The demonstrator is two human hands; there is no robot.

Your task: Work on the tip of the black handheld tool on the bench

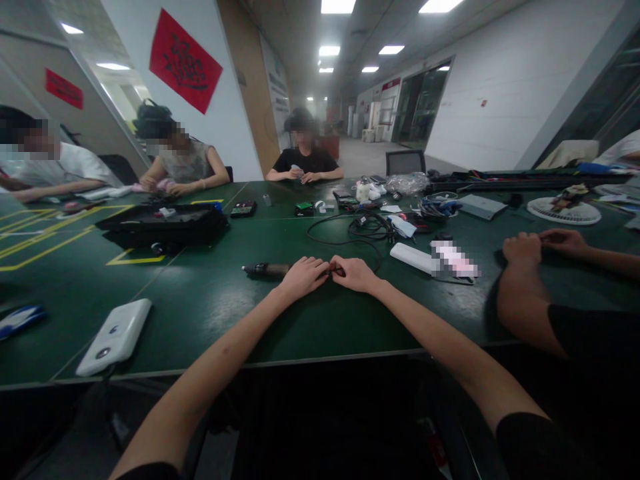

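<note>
A dark electric screwdriver lies along the green table, its bit end pointing left. My left hand is closed around its body and covers the middle of it. At the screwdriver's rear end, my right hand pinches something dark and thin close to my left fingertips, seemingly the cord; the fingers hide most of it. Just beyond my hands, a black cable lies in loose loops, one of them curving down near my right hand.
A black open case and a white power bank are on the left. To the right lie a white bar-shaped item and a round white fan grille. A co-worker's hands rest at far right; other people sit opposite.
</note>
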